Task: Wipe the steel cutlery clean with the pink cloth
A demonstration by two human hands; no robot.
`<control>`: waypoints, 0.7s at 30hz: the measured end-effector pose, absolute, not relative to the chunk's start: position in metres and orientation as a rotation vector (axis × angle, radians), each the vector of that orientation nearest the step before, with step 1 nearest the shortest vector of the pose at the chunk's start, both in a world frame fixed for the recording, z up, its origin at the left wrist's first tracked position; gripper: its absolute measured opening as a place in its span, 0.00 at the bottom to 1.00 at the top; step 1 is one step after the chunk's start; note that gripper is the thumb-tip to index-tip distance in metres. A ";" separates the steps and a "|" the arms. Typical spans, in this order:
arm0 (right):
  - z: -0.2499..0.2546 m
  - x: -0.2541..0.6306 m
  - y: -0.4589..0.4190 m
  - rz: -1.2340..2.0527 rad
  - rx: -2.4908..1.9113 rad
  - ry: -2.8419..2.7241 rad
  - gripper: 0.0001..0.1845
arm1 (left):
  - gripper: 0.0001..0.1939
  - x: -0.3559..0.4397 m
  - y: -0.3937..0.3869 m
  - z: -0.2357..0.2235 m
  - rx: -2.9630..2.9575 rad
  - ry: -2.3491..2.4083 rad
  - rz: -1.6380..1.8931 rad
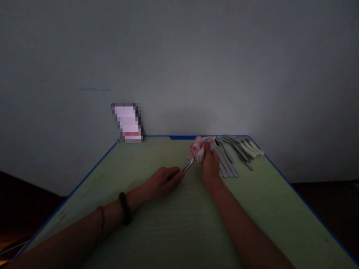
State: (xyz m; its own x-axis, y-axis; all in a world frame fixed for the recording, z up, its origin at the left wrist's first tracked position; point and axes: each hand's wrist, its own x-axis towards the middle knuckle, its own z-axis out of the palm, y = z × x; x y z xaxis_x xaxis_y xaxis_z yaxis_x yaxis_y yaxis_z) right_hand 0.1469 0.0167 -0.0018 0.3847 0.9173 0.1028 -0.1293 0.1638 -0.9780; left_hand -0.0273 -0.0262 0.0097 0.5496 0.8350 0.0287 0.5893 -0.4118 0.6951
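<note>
My left hand is closed on the handle end of a shiny metal piece of cutlery. Its far end disappears into a crumpled pink and white cloth, so its kind is hidden. My right hand grips this cloth around the covered end, thumb on top. Just to the right of that hand, several metal utensils lie side by side with their handles toward me, their upper ends partly hidden by the cloth and hand.
Farther right lies a pile of dark metal cutlery, with several white-handled pieces beside it. A blurred-out phone-like screen leans against the grey wall at the back left. The green tabletop has a blue edge.
</note>
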 end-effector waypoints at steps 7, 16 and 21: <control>0.000 0.169 0.030 0.896 -1.061 -0.731 0.27 | 0.19 -0.030 -0.027 0.009 2.186 1.088 0.479; -0.002 0.156 0.020 0.877 -1.152 -0.882 0.31 | 0.20 -0.029 -0.026 0.008 2.163 1.145 0.514; -0.002 0.126 0.001 0.919 -1.196 -1.035 0.28 | 0.21 -0.027 -0.024 0.009 2.094 1.165 0.574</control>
